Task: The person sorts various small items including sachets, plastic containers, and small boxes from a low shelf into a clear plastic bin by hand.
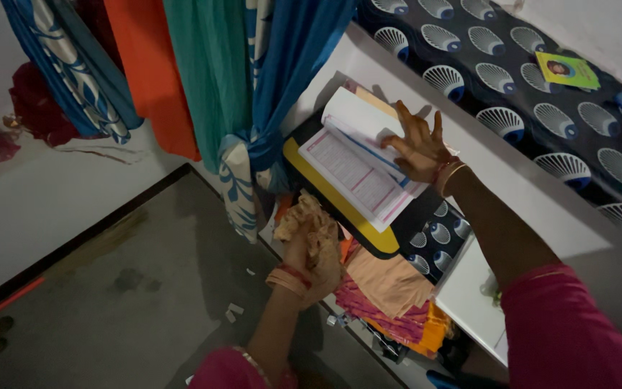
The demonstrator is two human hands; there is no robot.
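Note:
My right hand (419, 148) lies flat with spread fingers on an open book (358, 169) with white printed pages. The book rests on a black and yellow flat case (343, 212) on a white shelf ledge (534, 194). My left hand (309, 259) is closed on a crumpled beige cloth (304, 216) just below the case's edge. Beneath that hand lies a pile of folded clothes (390, 295) in peach, pink and orange.
Blue, green and orange fabrics (210, 79) hang at the upper left, with one blue piece knotted beside the book. A dark mattress with white shell print (541, 79) holds a small green booklet (567, 70). Grey floor (145, 288) with paper scraps spreads lower left.

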